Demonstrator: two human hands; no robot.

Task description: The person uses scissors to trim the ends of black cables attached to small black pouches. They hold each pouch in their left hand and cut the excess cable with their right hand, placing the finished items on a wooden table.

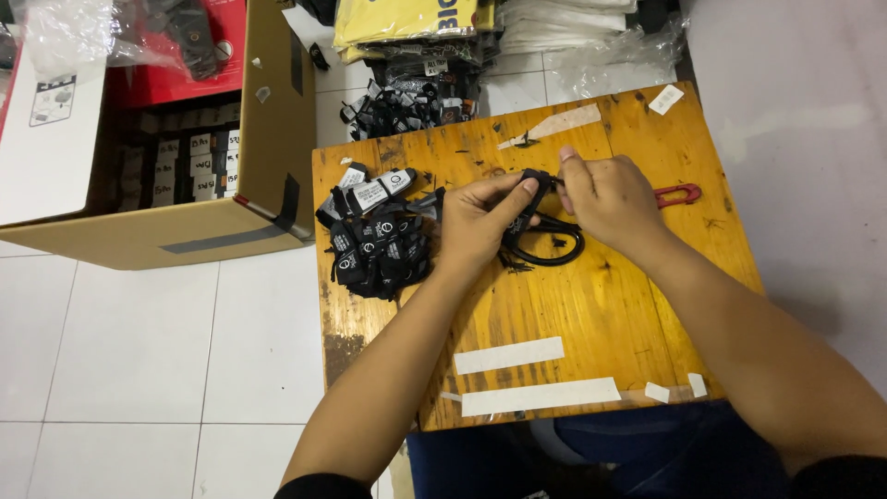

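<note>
we see the left hand (476, 219) and the right hand (605, 196) meeting over the middle of the wooden board (554, 305), both pinching the same small black tag (534, 180) between thumb and fingertips; the left thumb lies along its near side and the right fingers close on its far end, so neither hand is spread. a black cord loop (547, 245) hangs from the tag and curls onto the board just below the hands, touching the wood. just beyond the right hand, toward the board's right edge, the red handle of a tool (679, 194) sticks out (its working end is hidden behind the hand, so we cannot tell what kind it is). on the board's left part, near the left hand, sits a heap of black tags (379, 236) with white printed patches, loosely piled. along the board's near edge lie two strips of white tape (517, 374), and another torn strip lies at its far edge. left of the board, on the white tiled floor (139, 351), stands an open cardboard box (185, 231) holding rows of small dark packets with white labels. beyond the board's far edge we make out stacked folded garments (407, 23) in clear bags and another bundle of black tags on the floor.
</note>
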